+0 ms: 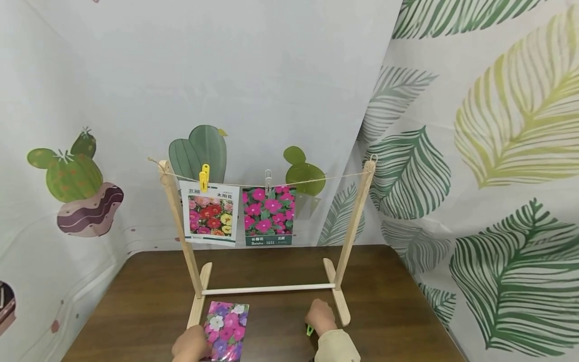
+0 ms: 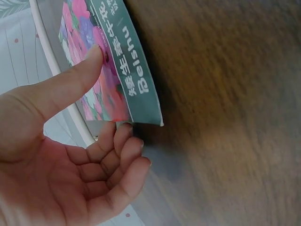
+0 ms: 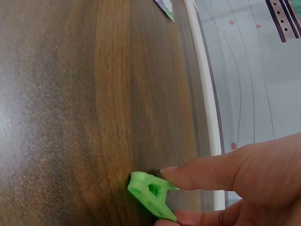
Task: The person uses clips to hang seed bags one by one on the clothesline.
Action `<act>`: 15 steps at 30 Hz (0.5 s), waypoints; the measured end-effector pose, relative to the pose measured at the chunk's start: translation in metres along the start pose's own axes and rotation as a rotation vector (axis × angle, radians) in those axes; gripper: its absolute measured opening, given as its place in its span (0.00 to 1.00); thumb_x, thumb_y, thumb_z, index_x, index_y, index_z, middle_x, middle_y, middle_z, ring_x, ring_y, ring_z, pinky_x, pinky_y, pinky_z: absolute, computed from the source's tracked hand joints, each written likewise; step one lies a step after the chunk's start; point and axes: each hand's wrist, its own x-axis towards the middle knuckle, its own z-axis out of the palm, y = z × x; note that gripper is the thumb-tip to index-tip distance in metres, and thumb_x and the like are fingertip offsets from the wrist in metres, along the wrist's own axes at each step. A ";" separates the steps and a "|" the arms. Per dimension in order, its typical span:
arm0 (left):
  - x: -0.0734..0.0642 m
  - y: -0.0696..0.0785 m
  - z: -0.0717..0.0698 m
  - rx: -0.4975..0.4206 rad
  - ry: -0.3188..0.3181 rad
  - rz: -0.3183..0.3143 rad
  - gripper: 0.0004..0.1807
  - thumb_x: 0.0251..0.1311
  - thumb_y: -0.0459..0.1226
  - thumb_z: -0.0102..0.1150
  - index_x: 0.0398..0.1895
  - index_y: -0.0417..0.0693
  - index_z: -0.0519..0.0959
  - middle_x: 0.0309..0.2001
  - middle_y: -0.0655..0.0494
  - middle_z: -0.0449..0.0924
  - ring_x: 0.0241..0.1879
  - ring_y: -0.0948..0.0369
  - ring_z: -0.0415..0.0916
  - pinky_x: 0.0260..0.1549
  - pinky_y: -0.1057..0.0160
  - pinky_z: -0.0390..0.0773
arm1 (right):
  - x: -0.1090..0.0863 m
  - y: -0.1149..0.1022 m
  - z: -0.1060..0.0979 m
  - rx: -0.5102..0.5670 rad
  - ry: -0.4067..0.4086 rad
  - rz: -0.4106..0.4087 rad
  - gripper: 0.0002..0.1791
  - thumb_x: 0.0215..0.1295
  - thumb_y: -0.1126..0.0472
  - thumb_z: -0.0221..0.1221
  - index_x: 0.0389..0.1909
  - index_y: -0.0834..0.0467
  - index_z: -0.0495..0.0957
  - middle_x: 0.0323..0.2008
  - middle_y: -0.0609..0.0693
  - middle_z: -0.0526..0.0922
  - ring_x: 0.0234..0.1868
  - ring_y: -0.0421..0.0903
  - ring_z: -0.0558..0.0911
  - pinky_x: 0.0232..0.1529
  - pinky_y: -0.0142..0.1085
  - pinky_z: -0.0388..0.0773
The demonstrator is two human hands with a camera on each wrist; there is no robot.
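My left hand pinches the edge of a seed packet with pink, purple and white flowers, low in the head view. In the left wrist view the thumb lies on the front of the packet, near its green band, with the curled fingers at its edge. Farther right, my right hand holds a small green clothespin just above the table. The right wrist view shows thumb and fingers on the two arms of the clothespin.
A wooden rack with a string stands on the brown table. A yellow clothespin hangs one flower seed packet there. Beside it, a grey clothespin holds a magenta-flowered packet. A white rod joins the feet.
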 end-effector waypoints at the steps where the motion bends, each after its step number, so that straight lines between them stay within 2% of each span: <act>1: 0.000 0.000 0.000 -0.007 -0.001 -0.001 0.22 0.33 0.37 0.78 0.28 0.32 0.76 0.30 0.37 0.78 0.31 0.42 0.78 0.29 0.43 0.78 | 0.000 0.000 0.000 0.000 0.004 0.002 0.07 0.45 0.70 0.65 0.22 0.67 0.75 0.21 0.56 0.77 0.23 0.51 0.75 0.22 0.41 0.74; 5: -0.001 -0.002 -0.002 -0.044 0.003 0.003 0.23 0.34 0.36 0.77 0.28 0.31 0.75 0.30 0.36 0.78 0.32 0.40 0.78 0.29 0.42 0.77 | 0.001 0.000 -0.002 0.008 -0.012 0.009 0.08 0.44 0.71 0.66 0.25 0.69 0.76 0.23 0.58 0.77 0.24 0.52 0.75 0.23 0.43 0.75; 9: -0.002 -0.003 -0.004 -0.070 0.015 0.025 0.28 0.32 0.36 0.78 0.31 0.28 0.71 0.31 0.33 0.77 0.33 0.37 0.78 0.29 0.41 0.77 | 0.003 -0.001 -0.005 0.022 -0.035 0.016 0.10 0.45 0.72 0.66 0.27 0.71 0.75 0.23 0.58 0.76 0.23 0.53 0.74 0.21 0.41 0.74; 15: -0.003 -0.001 -0.008 -0.061 0.013 0.048 0.34 0.32 0.37 0.80 0.39 0.26 0.69 0.33 0.31 0.77 0.34 0.35 0.77 0.30 0.41 0.77 | 0.004 -0.003 -0.011 0.029 -0.033 0.024 0.09 0.45 0.73 0.66 0.25 0.70 0.74 0.22 0.58 0.74 0.21 0.51 0.74 0.19 0.39 0.72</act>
